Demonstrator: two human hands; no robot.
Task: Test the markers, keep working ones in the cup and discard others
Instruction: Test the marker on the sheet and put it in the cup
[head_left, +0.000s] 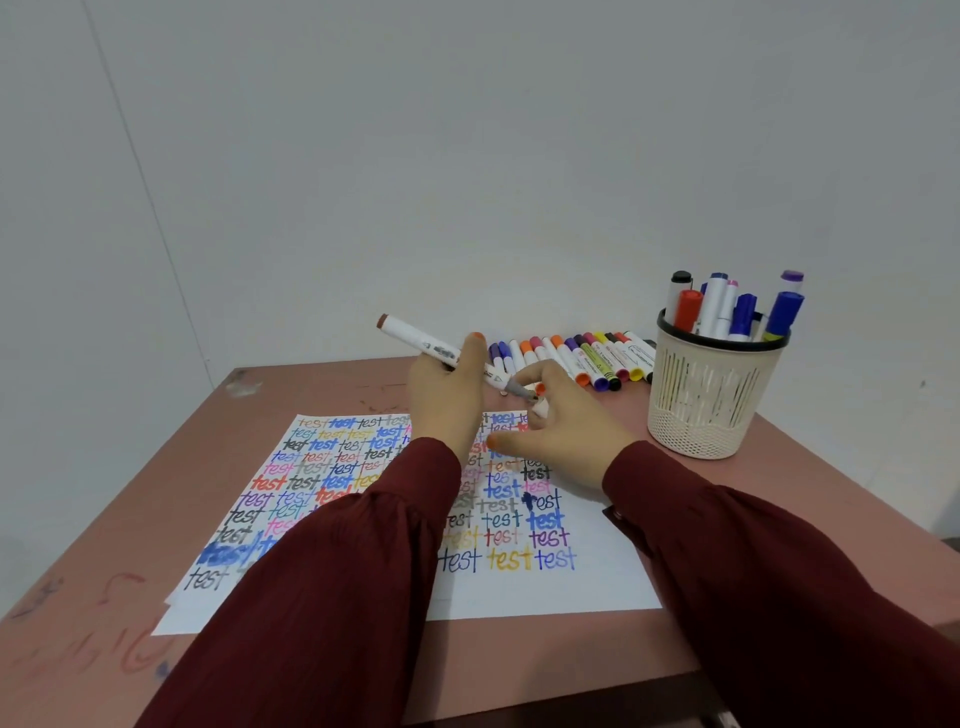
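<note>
Pinkish worktop (519, 675) against a plain white wall: left hand (447, 400) grips a white marker (421, 340) over the "test"-covered paper (545, 592), right hand (561, 441) looks to be pinching its cap (540, 409) right at the tip. Behind them lies a row of markers (587, 358), and the mesh cup (711, 400) at right holds several upright.

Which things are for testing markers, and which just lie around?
For the job: white brown-ended marker, white cap, left hand, right hand, white paper of test words, row of coloured markers, beige mesh cup.
Just there: scribbled pink table, white wall.
</note>
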